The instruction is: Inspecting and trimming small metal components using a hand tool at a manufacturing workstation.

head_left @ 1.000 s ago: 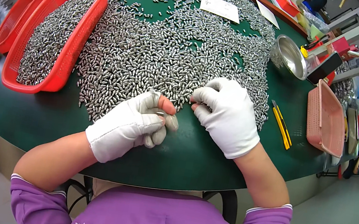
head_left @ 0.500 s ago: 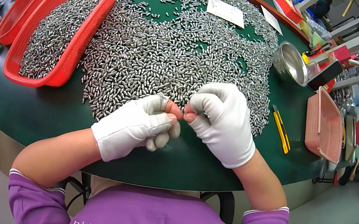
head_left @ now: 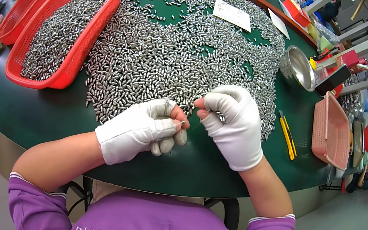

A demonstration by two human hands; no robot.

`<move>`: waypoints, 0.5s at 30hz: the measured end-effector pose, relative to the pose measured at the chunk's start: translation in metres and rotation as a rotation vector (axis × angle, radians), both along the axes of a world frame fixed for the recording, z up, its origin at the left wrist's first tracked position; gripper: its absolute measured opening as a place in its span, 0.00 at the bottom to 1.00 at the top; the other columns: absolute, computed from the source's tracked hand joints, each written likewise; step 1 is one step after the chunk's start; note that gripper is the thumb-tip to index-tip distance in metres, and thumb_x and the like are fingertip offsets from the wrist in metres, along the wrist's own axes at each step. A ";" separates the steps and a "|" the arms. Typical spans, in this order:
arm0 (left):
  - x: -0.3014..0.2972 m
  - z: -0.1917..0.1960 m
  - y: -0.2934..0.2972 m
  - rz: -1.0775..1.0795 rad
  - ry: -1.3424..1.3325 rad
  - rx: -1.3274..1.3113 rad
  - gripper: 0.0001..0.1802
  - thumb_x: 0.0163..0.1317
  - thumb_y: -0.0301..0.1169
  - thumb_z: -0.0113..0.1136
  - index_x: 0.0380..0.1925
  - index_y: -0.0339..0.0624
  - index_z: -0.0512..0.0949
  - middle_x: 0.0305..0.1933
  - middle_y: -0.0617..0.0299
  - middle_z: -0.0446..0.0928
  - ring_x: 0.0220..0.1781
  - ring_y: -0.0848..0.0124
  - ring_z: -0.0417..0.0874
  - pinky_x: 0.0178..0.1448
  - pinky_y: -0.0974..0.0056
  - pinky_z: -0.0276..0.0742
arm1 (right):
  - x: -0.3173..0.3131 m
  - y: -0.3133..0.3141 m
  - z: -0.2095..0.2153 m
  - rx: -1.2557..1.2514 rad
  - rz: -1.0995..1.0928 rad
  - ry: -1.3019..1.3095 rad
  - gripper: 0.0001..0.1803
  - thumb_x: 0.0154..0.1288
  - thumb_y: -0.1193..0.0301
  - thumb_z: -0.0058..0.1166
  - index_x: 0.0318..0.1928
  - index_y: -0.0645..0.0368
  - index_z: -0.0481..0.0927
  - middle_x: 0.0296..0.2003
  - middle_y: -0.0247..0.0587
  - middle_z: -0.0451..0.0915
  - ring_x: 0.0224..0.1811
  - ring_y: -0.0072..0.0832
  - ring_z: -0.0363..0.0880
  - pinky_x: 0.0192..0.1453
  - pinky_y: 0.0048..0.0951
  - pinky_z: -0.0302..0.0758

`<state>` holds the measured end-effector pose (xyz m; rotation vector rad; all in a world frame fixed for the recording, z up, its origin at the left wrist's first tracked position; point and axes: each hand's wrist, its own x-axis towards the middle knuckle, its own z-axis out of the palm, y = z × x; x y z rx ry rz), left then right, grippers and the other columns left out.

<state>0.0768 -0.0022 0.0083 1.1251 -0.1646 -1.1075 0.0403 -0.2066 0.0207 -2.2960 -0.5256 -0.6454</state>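
My left hand [head_left: 141, 128], in a white glove with bare thumb and forefinger tips, pinches a small silvery metal part [head_left: 183, 123] at the near edge of the heap. To its right, my right hand [head_left: 237, 128], gloved the same way, has its bare thumb and forefinger drawn together at the front of the heap; whether a piece sits between them is too small to tell. A wide layer of small bullet-shaped metal parts [head_left: 153, 63] spreads over the green table [head_left: 168, 176] beyond both hands.
At left stands a red plastic basket [head_left: 89, 41] of the same parts, beside another red basket [head_left: 16, 16]. Paper slips [head_left: 232, 15] lie on the heap. On the right are a steel bowl [head_left: 302, 69], a yellow utility knife [head_left: 287, 137] and a pink basket [head_left: 332, 129].
My hands have come apart: fingertips that met are separated, the right having shifted slightly up toward the heap. The metal part in my left fingers now shows.
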 end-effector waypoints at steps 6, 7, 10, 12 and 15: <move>0.000 -0.001 0.000 0.016 0.019 -0.024 0.08 0.69 0.35 0.53 0.43 0.43 0.72 0.34 0.64 0.77 0.24 0.82 0.68 0.26 0.77 0.61 | -0.001 -0.004 -0.006 -0.060 -0.053 0.048 0.11 0.47 0.79 0.67 0.32 0.55 0.82 0.32 0.36 0.78 0.36 0.32 0.77 0.40 0.31 0.74; 0.000 -0.002 0.001 0.017 0.019 -0.024 0.08 0.69 0.35 0.53 0.43 0.43 0.72 0.34 0.64 0.77 0.24 0.82 0.68 0.26 0.77 0.61 | 0.000 -0.005 -0.006 -0.062 -0.050 0.052 0.11 0.47 0.79 0.67 0.33 0.55 0.82 0.32 0.36 0.78 0.36 0.32 0.77 0.40 0.31 0.74; 0.000 -0.004 0.002 0.008 0.028 -0.069 0.10 0.70 0.36 0.53 0.44 0.42 0.72 0.35 0.63 0.77 0.26 0.80 0.72 0.29 0.77 0.66 | -0.002 -0.003 0.001 0.004 0.093 0.057 0.12 0.46 0.77 0.68 0.34 0.54 0.82 0.32 0.36 0.78 0.36 0.32 0.77 0.39 0.31 0.73; 0.001 -0.002 0.002 -0.030 0.072 -0.057 0.12 0.71 0.37 0.51 0.45 0.39 0.70 0.38 0.61 0.77 0.31 0.78 0.77 0.37 0.73 0.75 | -0.004 0.001 0.007 -0.029 0.175 0.093 0.13 0.45 0.76 0.69 0.33 0.54 0.81 0.33 0.37 0.78 0.35 0.34 0.77 0.38 0.32 0.73; 0.001 -0.004 0.001 -0.055 0.080 -0.098 0.14 0.71 0.37 0.52 0.47 0.38 0.69 0.42 0.58 0.76 0.39 0.72 0.80 0.46 0.67 0.79 | -0.006 0.003 0.007 -0.052 0.242 0.180 0.13 0.45 0.76 0.68 0.33 0.55 0.80 0.35 0.38 0.79 0.36 0.36 0.77 0.39 0.34 0.74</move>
